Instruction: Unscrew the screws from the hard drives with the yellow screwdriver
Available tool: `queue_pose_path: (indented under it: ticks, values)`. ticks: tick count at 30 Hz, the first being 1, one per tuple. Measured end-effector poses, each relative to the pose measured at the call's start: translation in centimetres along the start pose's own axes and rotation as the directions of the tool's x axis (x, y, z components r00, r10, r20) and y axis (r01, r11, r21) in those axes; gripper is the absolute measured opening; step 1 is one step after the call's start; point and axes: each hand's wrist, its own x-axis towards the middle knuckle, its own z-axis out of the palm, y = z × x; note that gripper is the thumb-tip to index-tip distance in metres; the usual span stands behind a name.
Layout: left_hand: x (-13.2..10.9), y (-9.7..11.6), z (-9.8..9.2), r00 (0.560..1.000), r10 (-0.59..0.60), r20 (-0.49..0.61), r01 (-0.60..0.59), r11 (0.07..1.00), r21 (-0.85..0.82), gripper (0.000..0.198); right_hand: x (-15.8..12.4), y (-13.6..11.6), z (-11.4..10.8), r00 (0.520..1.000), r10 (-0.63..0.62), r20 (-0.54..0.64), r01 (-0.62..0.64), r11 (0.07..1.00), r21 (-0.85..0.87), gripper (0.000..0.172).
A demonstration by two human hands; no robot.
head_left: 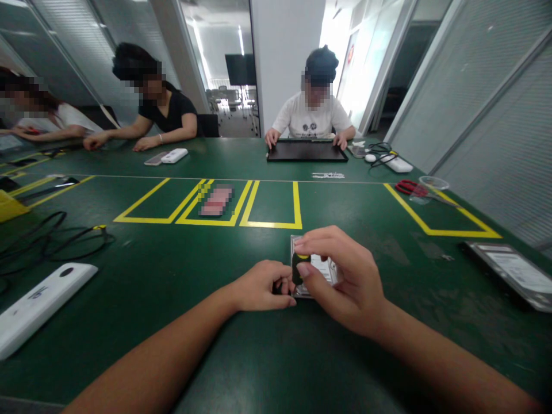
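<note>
A small silver hard drive (321, 265) with a white label lies on the green table in front of me, largely covered by my hands. My right hand (351, 282) grips a short screwdriver (298, 270) with a black and yellow handle, held upright over the drive's left side. Its tip is hidden. At the drive's left edge is my left hand (265, 286), its fingers curled and its thumb against the near left corner.
Another hard drive (513, 270) lies at right. Red-handled scissors (411, 188) and a clear plastic cup (432, 184) stand beyond it. A white power bank (45, 305) and black cables (56, 241) are at left. Across the table, a person handles a black panel (307, 151).
</note>
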Motion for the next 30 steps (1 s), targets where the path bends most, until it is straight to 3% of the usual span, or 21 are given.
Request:
queue_pose_path:
  ticks: [6, 10, 19, 23, 30]
  values:
    - [0.01, -0.03, 0.07, 1.0, -0.002, -0.005, 0.002, 1.0, 0.007, 0.025, -0.11, 0.08, -0.03, 1.0, 0.014, -0.012, -0.014, 0.999, -0.044, 0.018]
    - [0.08, 0.01, 0.01, 1.0, -0.01, 0.01, 0.01, 1.0, 0.004, 0.025, -0.18, -0.02, -0.03, 1.0, 0.015, 0.003, -0.015, 1.0, -0.014, 0.025]
    - [0.05, 0.23, -0.13, 1.0, 0.004, 0.012, -0.004, 1.0, 0.002, 0.022, -0.14, 0.15, 0.03, 1.0, 0.002, -0.021, -0.003, 0.999, -0.033, 0.02]
    - [0.08, 0.14, -0.1, 0.999, 0.002, 0.035, -0.002, 1.0, 0.019, 0.019, -0.1, -0.13, -0.07, 1.0, 0.025, 0.009, -0.025, 1.0, 0.003, 0.026]
    - [0.01, 0.07, -0.05, 1.0, 0.017, 0.0, -0.017, 0.999, 0.033, 0.02, 0.04, 0.03, -0.08, 0.999, 0.03, -0.026, -0.031, 0.999, -0.034, 0.02]
